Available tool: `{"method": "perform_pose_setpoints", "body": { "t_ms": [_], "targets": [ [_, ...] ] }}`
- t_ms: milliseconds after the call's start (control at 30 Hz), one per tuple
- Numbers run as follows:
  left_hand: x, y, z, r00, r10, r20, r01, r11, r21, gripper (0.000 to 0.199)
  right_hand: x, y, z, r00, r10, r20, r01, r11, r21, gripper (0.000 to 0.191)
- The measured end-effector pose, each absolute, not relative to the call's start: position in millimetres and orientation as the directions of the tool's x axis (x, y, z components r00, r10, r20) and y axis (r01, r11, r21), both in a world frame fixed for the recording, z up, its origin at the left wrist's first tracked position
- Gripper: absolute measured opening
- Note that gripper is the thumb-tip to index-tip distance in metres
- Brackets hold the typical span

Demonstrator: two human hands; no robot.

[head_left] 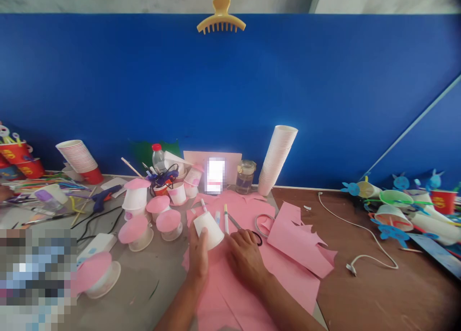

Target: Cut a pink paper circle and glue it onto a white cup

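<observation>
My left hand (pixel 199 251) is closed around a white paper cup (pixel 209 231), which tilts with its bottom end up. Just right of the cup, my right hand (pixel 247 256) is low over the pink paper (pixel 248 285), palm down with fingers curled; whatever lies under the fingers is hidden. Scissors (pixel 235 222) with a black handle lie against the far side of that hand, their handle partly covered. A yellow-capped pen (pixel 226 220) and a pen with a pink end (pixel 203 206) are beyond the cup.
Several cups with pink discs (pixel 135 229) stand at left, near a blue glue gun (pixel 103 196). A tall white cup stack (pixel 277 160), a glass jar (pixel 246 176) and a lit screen (pixel 215 175) stand behind. A white cable (pixel 363 225) and cup crafts (pixel 392 215) lie right.
</observation>
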State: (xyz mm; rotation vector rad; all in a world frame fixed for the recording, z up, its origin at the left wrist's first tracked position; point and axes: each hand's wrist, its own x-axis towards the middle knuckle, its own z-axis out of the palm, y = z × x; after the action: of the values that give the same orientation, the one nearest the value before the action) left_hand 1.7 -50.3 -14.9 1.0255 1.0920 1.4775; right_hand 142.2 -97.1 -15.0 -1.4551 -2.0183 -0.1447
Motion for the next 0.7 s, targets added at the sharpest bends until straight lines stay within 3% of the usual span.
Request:
{"method": "perform_pose_setpoints", "body": {
  "t_ms": [100, 267, 367, 467, 533, 600, 633, 700],
  "targets": [
    [4.1, -56.9, -8.2, -0.069, 0.996, 0.063, -0.117, -0.071, 0.991, 0.065, 136.4, -92.8, -18.8, -0.197, 0.821, 0.535, 0.917, 0.348, -0.196, 0.015],
    [8.4, -65.8, -9.7, 0.043, 0.993, 0.114, -0.103, -0.109, 0.989, 0.071, 136.0, -90.7, -28.3, -0.127, 0.786, 0.605, 0.951, 0.27, -0.151, 0.015],
    [8.4, -67.5, -13.4, 0.09, 0.984, 0.152, -0.128, -0.14, 0.982, 0.07, 142.5, -92.3, -29.0, -0.019, 0.775, 0.632, 0.947, 0.217, -0.238, 0.019],
    [7.5, -67.5, -15.3, 0.141, 0.978, 0.152, -0.11, -0.137, 0.984, 0.065, 153.8, -93.0, -25.8, 0.162, 0.744, 0.648, 0.881, 0.188, -0.435, 0.015],
    [7.7, -67.7, -15.6, 0.199, 0.972, 0.123, -0.083, -0.108, 0.991, 0.06, 162.5, -92.3, -22.8, 0.355, 0.714, 0.603, 0.741, 0.178, -0.647, 0.007],
    [8.9, -68.3, -15.9, 0.266, 0.958, 0.104, -0.068, -0.089, 0.994, 0.056, 170.6, -90.4, -19.9, 0.541, 0.717, 0.439, 0.459, 0.185, -0.869, 0.012],
    [9.5, -68.7, -16.2, 0.301, 0.948, 0.1, -0.063, -0.085, 0.994, 0.055, 174.2, -89.0, -18.3, 0.596, 0.735, 0.322, 0.271, 0.193, -0.943, 0.018],
    [10.3, -69.4, -17.0, 0.353, 0.931, 0.091, -0.054, -0.077, 0.996, 0.056, 180.7, -85.8, -15.1, 0.614, 0.782, 0.105, -0.106, 0.214, -0.971, 0.025]
  ]
}}
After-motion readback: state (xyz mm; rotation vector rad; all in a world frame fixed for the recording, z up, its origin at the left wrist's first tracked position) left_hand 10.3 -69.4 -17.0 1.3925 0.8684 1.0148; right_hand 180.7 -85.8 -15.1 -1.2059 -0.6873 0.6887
